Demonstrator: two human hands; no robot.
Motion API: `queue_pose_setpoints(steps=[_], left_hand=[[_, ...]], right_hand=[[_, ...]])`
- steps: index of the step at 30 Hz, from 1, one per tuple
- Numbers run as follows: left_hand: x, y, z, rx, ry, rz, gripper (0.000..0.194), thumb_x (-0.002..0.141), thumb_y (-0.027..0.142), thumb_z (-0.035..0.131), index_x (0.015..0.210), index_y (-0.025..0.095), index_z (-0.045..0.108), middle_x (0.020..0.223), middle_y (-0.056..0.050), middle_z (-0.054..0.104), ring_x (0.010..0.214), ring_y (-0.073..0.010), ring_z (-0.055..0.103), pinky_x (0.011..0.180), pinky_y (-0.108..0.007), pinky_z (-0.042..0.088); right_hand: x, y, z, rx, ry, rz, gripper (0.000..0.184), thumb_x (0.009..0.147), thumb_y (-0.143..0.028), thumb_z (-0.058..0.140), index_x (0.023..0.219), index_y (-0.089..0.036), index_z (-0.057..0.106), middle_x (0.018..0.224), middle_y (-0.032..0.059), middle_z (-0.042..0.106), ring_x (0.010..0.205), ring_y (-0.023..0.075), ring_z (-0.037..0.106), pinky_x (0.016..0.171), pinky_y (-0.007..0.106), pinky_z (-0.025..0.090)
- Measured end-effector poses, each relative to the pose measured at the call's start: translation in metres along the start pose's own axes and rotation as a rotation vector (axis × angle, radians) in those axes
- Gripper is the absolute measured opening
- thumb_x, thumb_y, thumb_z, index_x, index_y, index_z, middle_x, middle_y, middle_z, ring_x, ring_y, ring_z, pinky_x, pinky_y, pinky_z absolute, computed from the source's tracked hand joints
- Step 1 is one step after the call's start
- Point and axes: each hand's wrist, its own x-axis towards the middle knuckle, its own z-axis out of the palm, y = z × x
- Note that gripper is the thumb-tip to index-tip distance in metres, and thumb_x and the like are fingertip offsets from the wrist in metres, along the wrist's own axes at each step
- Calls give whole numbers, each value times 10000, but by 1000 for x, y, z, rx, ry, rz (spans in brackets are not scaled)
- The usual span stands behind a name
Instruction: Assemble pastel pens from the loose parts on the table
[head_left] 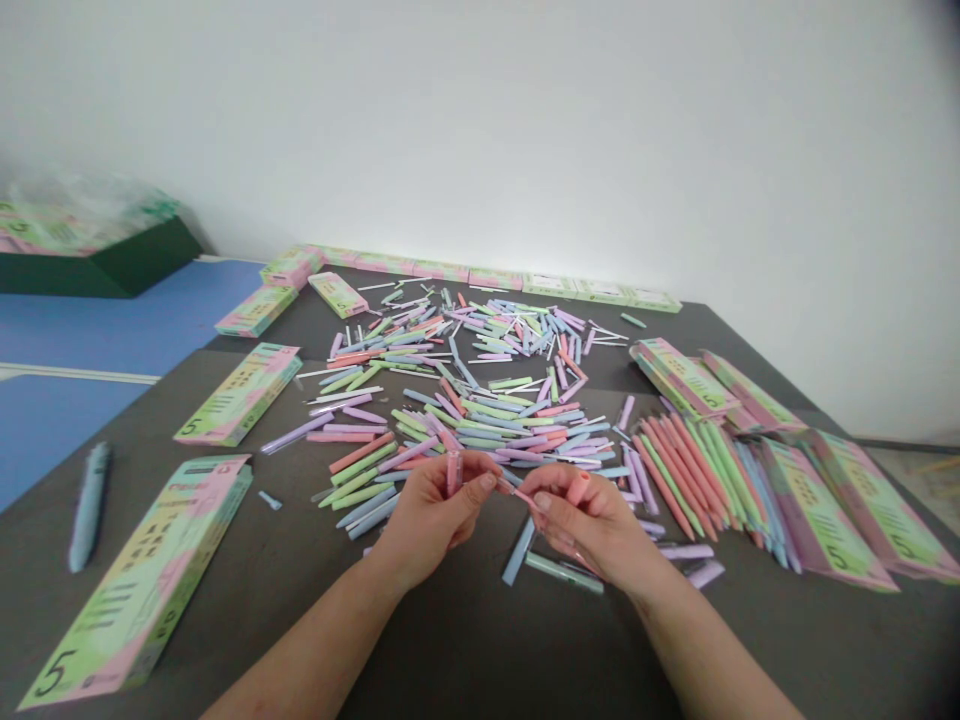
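My left hand point(431, 510) is closed on a short pink pen part point(453, 470), held upright between thumb and fingers. My right hand point(589, 520) pinches a thin pink pen piece point(517, 492) whose tip points toward the left hand. Both hands hover close together just above the dark table point(465, 640). Right behind them lies a wide heap of pastel pen barrels and refills point(480, 390) in pink, green, blue and purple. A blue barrel point(519, 550) and a green one point(562, 570) lie under my right hand.
Flat pastel boxes marked 5 lie at the left point(142, 580) point(240, 392), along the far edge point(480, 275) and stacked at the right point(847, 500). Assembled pens are lined up at the right point(697, 460). A blue pen point(88, 505) lies alone at far left.
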Motion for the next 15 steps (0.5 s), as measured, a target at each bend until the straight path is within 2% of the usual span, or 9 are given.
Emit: queue_pose_setpoints(steps=[5,11,15], left_hand=[[1,0,0,14,2,4,235,764,328,716,865,132,636,623,24,612,321,21,285,310,-128,184],[0,0,0,11,-5,2,226,772,334,710,861,141,633,416,118,363,316,-2,238,313,-120,181],[0,0,0,20,-11,12,230,775,341,707,862,141,633,425,109,380,318,-3,241,314,-120,181]], right_hand=[[0,0,0,-8,10,-2,196,855,-306,636,961,-141,640,625,-33,535,379,5,319,363,168,220],[-1,-1,0,-4,-6,6,189,861,-300,631,962,-141,632,637,-32,535,381,8,325,363,169,216],[0,-1,0,-13,-3,3,193,862,-298,629,970,-138,629,640,-32,535,380,8,322,365,170,210]])
